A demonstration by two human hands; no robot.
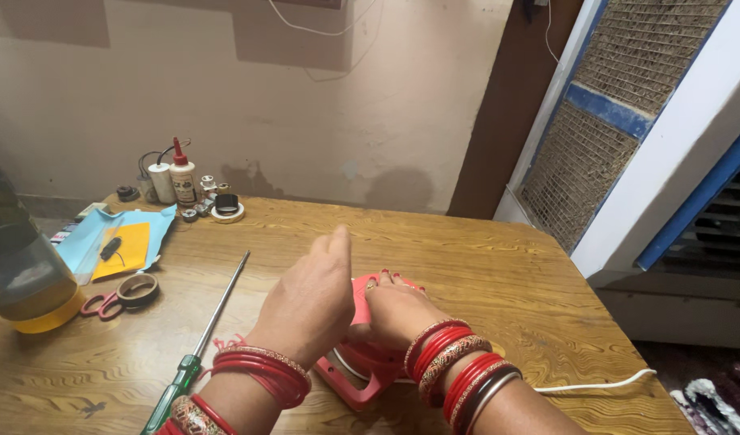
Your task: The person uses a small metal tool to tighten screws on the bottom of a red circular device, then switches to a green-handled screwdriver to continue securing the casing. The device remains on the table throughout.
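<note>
Both hands are working at one pink plastic appliance (362, 366) lying near the front edge of the wooden table (499, 274). In the head view, the left hand (309, 302) is hovering over the appliance's left side with its fingers held together and pointing up, gripping nothing that can be seen. The right hand (395, 310) is resting on top of the appliance, fingers curled over its far edge and pressing it down. A white cord (603, 381) is trailing off to the right from beneath the right forearm.

Judging by its hard moulded shell, the appliance is probably stiff, fairly light and a little slippery, so it is best held by its flat outer edges rather than by the cord.

Lying to the left is one green-handled screwdriver (201, 346). Farther left are sitting one pair of red-handled scissors (102, 304), one roll of tape (138, 290), one yellow-based bottle (23, 270) and one glue bottle (183, 177) with a red nozzle. Small parts beside the glue are too tiny for counting.
</note>
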